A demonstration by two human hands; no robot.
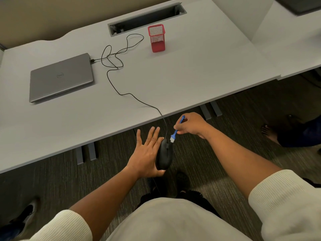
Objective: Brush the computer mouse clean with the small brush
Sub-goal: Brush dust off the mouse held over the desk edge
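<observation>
A black wired computer mouse (164,155) is held on its side in front of the desk edge, above the carpet. My left hand (147,153) supports it from the left, thumb under its rear and fingers stretched flat. My right hand (191,126) pinches a small blue brush (177,129) by its handle. The white bristles point down and touch the mouse's front end, near where the cable leaves it.
The mouse cable (121,73) loops over the grey desk (191,80) to a closed silver laptop (60,77). A red mesh pen holder (156,38) stands behind it, near a cable slot (147,18). Another person's bare foot (269,133) rests on the carpet at right.
</observation>
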